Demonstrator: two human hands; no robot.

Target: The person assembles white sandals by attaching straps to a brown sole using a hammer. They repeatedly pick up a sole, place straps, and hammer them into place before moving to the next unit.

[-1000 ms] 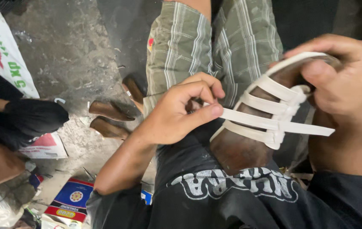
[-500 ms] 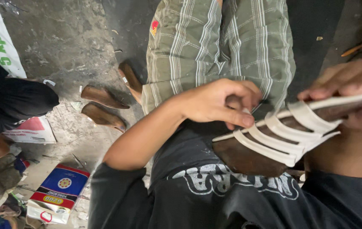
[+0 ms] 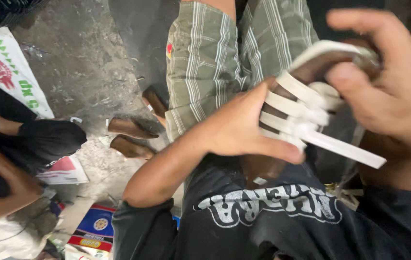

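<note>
A brown sandal with several white straps is held up over my lap. My left hand grips its lower end, thumb lying across the lowest straps. My right hand holds the upper end, its fingers curled over the top strap and the sole's edge. One long white strap sticks out to the right below my right hand. I am seated in green striped shorts and a dark shirt with pale lettering.
Three brown wooden shoe pieces lie on the grey concrete floor at my left. Another person's arm and dark sleeve reach in from the left edge. A red and blue packet and a white printed bag lie nearby.
Both hands have raised the sandal and turned it more upright. My left hand has shifted from pinching a strap to gripping the sandal's lower end. The view has come closer.
</note>
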